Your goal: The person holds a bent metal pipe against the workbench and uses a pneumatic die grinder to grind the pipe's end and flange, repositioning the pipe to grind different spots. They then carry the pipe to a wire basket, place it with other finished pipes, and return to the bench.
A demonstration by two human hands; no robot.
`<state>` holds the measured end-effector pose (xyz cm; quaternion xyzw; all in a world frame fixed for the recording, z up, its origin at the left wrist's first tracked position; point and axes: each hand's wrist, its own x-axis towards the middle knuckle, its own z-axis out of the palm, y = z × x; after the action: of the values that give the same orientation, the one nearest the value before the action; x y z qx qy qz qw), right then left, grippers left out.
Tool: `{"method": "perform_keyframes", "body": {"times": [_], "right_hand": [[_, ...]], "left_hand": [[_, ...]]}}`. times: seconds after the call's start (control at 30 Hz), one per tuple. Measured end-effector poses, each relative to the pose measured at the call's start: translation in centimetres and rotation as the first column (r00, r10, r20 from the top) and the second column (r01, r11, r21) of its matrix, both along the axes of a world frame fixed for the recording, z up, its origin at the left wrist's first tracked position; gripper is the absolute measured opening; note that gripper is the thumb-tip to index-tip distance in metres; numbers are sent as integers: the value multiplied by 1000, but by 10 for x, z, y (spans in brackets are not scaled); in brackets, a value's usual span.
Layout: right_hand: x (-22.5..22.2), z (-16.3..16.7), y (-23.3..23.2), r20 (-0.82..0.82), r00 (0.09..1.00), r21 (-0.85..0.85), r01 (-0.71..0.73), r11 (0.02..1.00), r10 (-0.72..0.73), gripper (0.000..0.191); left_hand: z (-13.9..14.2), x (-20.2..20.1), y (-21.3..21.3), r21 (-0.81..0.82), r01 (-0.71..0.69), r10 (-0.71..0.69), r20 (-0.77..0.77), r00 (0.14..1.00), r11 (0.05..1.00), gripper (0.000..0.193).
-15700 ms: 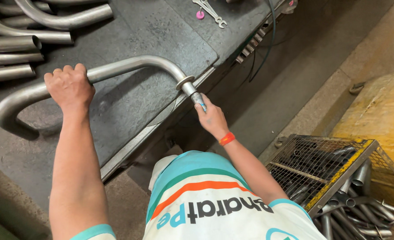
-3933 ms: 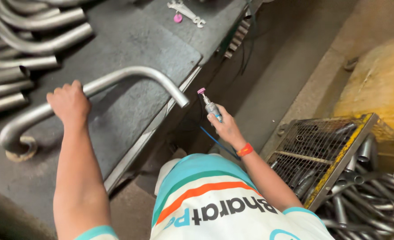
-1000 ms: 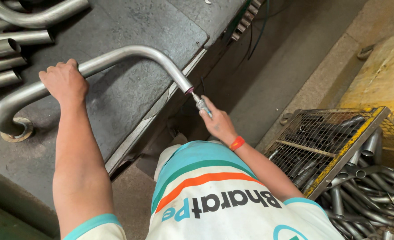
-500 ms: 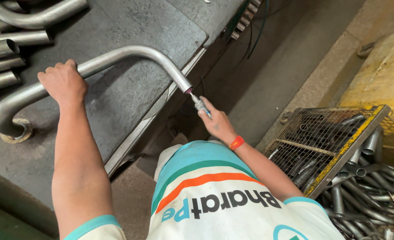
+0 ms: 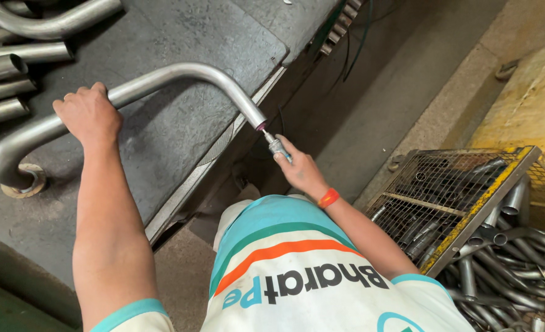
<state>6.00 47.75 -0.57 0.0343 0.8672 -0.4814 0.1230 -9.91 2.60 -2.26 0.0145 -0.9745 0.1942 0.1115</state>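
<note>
— Both hands busy? Where's the bent pipe?
— Left hand, fingers wrapped around it on the tabletop; its open end overhangs the edge. Right hand, fingers closed on a small grinding tool at that mouth, over open floor.

- The bent pipe is bare metal, smooth, with a dull grey sheen.
- The small grinding tool has a bright metal body and a matt pink tip.
- The workbench top is dark, matt, scuffed metal.
- The stacked pipes are the same dull metal.
- The wire-mesh crate is worn metal with chipped yellow paint.
- The wristband looks smooth and orange-red.
</note>
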Motion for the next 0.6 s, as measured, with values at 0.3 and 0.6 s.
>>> {"method": "perform_keyframes", "body": {"times": [0.3, 0.6], "right_hand": [[-2, 7, 1, 184, 982, -32, 42, 999, -36, 55], [3, 13, -4, 75, 997, 5, -1, 1000, 1, 55]], "left_hand": [[1, 1, 0, 26, 29, -29, -1, 1000, 999, 12], [0, 3, 0, -23, 32, -33, -43, 999, 999, 12]]}}
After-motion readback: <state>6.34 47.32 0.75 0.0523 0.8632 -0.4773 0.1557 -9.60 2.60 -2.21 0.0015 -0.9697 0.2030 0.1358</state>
